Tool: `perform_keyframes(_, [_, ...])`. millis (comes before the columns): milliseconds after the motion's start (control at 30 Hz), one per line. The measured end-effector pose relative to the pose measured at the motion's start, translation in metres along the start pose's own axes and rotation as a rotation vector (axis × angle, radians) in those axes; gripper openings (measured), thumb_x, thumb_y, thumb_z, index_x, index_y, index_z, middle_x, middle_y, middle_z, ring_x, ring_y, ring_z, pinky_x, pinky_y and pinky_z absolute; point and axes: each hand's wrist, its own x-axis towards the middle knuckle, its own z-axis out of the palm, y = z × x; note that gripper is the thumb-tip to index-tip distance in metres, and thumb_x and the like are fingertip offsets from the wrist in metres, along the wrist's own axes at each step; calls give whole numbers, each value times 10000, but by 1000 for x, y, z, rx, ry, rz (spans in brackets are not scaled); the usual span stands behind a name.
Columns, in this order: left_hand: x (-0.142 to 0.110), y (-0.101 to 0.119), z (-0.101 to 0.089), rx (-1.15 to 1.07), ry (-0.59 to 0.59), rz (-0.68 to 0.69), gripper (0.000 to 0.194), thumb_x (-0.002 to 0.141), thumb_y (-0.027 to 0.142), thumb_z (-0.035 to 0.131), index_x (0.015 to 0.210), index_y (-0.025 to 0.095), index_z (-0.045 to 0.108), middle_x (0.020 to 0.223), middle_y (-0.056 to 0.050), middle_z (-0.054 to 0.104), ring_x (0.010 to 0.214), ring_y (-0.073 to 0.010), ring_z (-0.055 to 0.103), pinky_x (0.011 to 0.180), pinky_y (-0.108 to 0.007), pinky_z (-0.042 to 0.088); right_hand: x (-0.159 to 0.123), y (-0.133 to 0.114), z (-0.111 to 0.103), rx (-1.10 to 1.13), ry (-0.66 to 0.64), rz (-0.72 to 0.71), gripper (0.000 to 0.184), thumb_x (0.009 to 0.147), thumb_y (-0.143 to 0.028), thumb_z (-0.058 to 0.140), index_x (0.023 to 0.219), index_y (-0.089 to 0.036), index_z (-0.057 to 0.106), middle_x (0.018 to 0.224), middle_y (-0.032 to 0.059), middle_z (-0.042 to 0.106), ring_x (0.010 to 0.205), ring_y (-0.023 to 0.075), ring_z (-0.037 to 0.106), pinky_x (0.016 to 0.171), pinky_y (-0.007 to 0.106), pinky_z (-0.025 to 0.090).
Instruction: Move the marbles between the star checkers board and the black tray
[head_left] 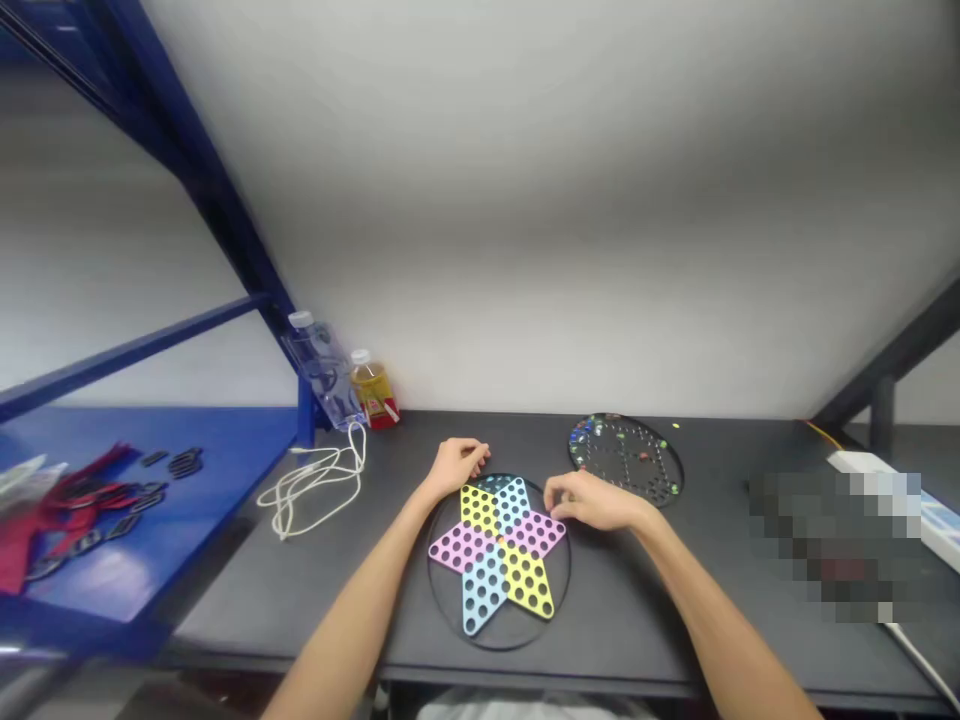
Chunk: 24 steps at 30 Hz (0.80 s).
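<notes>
A round black Chinese checkers board (499, 560) with a yellow, pink and blue star of empty holes lies on the dark table in front of me. My left hand (456, 465) rests at the board's far left rim, fingers curled. My right hand (592, 502) sits at the board's right edge, fingers bent in a pinch near a pink point; what they hold is too small to make out. A second round black board (626, 458) with coloured marbles along its rim lies behind and to the right.
Two bottles, one clear (321, 372) and one with yellow liquid (373, 390), stand at the back left by a coiled white cable (315, 487). A blue shelf (142, 520) with red and black items is at left. A white power strip (907, 495) lies far right.
</notes>
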Motion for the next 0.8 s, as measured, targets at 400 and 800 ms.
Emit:
perform_keyframes(400, [0,-1,0,0,-9,6,426,850,506,520,814,124,706,648,-42,667,526,-117,594,525,-217,477,4,10,-1,563,178,-35,194,840,-379,603,858,-185,599,524,-73,428,432,64,320,447,185,293])
perform_keyframes(800, [0,-4,1,-13,-4,16,410,846,494,519,795,133,705,638,-35,664,518,-118,593,519,-218,475,2,69,-35,945,906,129,423,858,-486,492,573,-220,325,481,-69,289,379,65,187,346,203,185])
